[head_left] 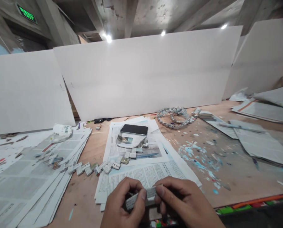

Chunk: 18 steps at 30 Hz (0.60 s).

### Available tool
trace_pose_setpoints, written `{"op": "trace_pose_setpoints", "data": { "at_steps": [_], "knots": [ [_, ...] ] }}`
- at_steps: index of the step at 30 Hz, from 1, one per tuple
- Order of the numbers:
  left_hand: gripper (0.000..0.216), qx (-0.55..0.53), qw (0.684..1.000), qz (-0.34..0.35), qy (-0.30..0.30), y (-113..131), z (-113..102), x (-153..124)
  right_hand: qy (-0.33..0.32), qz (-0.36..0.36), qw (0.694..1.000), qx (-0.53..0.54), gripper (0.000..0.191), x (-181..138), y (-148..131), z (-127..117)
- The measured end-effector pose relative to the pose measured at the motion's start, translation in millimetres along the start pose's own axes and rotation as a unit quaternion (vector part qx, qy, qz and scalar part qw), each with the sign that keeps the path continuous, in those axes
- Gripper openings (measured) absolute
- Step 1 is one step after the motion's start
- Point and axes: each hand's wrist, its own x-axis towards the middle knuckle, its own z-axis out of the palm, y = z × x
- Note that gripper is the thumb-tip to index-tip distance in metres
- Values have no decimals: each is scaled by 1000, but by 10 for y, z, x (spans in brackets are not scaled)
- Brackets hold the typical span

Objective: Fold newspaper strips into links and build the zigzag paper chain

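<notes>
- The left hand (122,207) and right hand (186,204) meet at the bottom centre of the view, low over the near edge of the surface (227,177).
- Between them is a folded paper strip (141,198) of grey newsprint, held just above the lowest sheet of the newspaper pile (143,175).
- The strip's long axis runs nearly side to side. Its left end dips toward the person and its right end rises slightly away.
- Left-hand fingers (129,186) are clenched on the strip's left part, thumb pressed on top. The right hand pinches the right end between thumb and forefinger, so both hands grip it.
- Beyond the hands a chain of folded paper links (93,167) lies in a curve from the centre pile onto the stack of newspapers (20,186) at the left.
- A dark phone (134,129) rests face up on a small round object, farther back on the centre pile.
- A coiled woven paper band (174,116) lies well apart, near the white boards (143,69) leaning at the back.
- Blue paint flecks and paper scraps dot the bare wood at the right.
</notes>
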Motion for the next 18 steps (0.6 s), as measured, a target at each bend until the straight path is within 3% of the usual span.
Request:
{"op": "trace_pose_setpoints", "data": {
  "at_steps": [7, 11, 18],
  "knots": [
    [31, -30, 994, -45, -90, -36, 13, 30, 38, 18, 998, 37, 40, 5, -40, 30],
    [34, -52, 991, -60, -107, -8, -15, 36, 27, 3, 1000, 10, 36, 31, -42, 34],
    [40, -167, 977, -88, -101, -29, -53, -42, 88, -17, 996, -6, 35, 62, 14, 38]
  ]
}}
